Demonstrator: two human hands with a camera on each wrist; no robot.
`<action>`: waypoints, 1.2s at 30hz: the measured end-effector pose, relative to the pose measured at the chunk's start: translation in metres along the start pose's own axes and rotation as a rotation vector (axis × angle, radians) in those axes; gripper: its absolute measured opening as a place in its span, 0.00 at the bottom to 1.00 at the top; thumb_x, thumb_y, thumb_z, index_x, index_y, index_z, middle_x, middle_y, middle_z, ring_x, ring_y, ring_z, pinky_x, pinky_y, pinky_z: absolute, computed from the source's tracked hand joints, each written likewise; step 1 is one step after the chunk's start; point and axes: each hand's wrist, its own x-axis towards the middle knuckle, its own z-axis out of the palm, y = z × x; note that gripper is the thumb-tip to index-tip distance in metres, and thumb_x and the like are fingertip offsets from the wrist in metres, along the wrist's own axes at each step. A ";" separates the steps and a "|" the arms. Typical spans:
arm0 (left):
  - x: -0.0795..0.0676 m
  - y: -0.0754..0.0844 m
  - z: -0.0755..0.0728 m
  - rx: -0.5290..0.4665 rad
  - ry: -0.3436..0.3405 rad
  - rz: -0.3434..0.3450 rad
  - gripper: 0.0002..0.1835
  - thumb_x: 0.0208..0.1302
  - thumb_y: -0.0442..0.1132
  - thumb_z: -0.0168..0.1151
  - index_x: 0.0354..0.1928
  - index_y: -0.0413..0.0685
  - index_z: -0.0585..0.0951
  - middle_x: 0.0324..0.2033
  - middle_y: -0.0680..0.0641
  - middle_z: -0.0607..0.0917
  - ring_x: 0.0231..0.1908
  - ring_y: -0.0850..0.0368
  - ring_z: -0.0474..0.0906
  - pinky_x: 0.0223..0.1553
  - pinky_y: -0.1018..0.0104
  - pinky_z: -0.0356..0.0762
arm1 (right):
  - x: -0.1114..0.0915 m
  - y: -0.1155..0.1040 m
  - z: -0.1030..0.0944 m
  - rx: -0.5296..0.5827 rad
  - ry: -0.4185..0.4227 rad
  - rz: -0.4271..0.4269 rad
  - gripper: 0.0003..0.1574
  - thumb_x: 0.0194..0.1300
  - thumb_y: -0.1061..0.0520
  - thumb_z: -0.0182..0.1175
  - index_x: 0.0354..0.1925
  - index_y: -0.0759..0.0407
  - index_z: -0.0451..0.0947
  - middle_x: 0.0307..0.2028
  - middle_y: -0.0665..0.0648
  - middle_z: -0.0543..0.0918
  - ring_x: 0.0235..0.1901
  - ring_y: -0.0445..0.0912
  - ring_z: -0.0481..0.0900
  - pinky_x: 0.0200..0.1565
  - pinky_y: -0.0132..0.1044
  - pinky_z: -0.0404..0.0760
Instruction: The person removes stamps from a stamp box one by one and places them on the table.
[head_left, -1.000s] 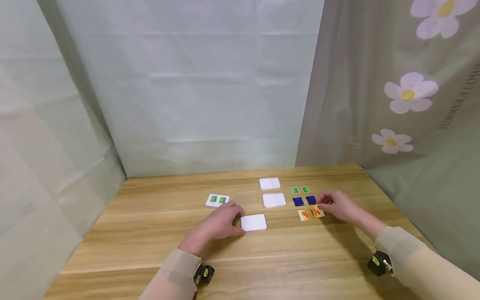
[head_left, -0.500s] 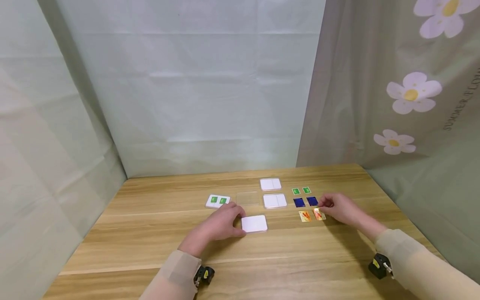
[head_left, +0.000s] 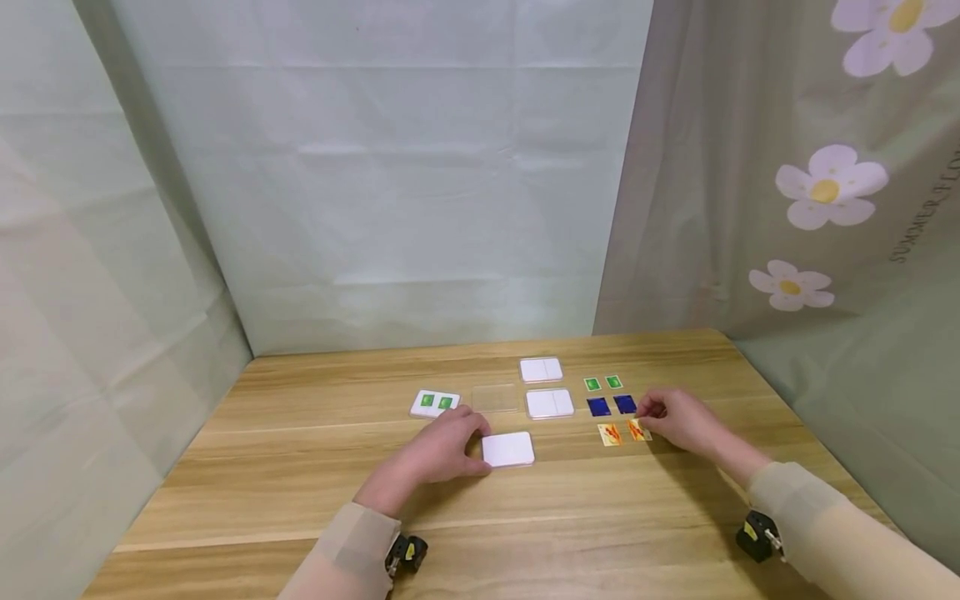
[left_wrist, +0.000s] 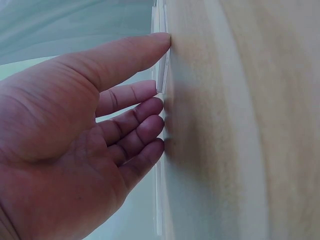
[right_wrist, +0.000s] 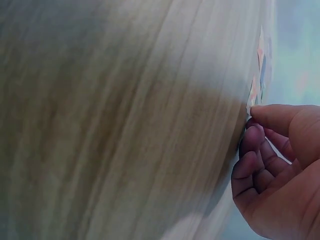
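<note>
Head view: my right hand (head_left: pixel 681 421) pinches an orange card (head_left: pixel 637 431) by its edge, just below a blue card (head_left: pixel 625 404); my left hand (head_left: pixel 441 447) holds a white card (head_left: pixel 510 449) by its left side.

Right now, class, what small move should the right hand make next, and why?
Probably the right hand should gently lift the right-hand orange-patterned square off the table: its grip is at that square's edge, while the left hand touches the left side of a plain white card, which may help steady it.
</note>
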 end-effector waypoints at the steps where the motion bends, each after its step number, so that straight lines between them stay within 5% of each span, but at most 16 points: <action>1: 0.000 0.000 0.000 0.001 0.000 -0.001 0.25 0.62 0.44 0.86 0.56 0.45 0.86 0.53 0.48 0.83 0.51 0.52 0.75 0.61 0.50 0.79 | 0.000 0.000 0.000 -0.004 0.000 0.001 0.03 0.72 0.66 0.71 0.40 0.63 0.84 0.35 0.52 0.85 0.36 0.46 0.78 0.42 0.44 0.78; 24: -0.003 0.003 -0.003 -0.022 0.000 -0.003 0.24 0.62 0.44 0.85 0.56 0.45 0.86 0.53 0.48 0.82 0.50 0.52 0.74 0.60 0.50 0.80 | 0.000 0.001 0.000 -0.003 0.034 0.039 0.04 0.72 0.61 0.73 0.41 0.58 0.85 0.37 0.53 0.86 0.39 0.49 0.81 0.44 0.46 0.80; 36: -0.004 0.004 0.000 -0.022 -0.007 -0.006 0.24 0.62 0.46 0.86 0.56 0.47 0.86 0.51 0.51 0.81 0.48 0.53 0.73 0.55 0.53 0.80 | -0.003 -0.033 0.006 0.109 0.039 -0.024 0.11 0.73 0.60 0.74 0.49 0.63 0.86 0.39 0.53 0.87 0.38 0.47 0.82 0.36 0.38 0.80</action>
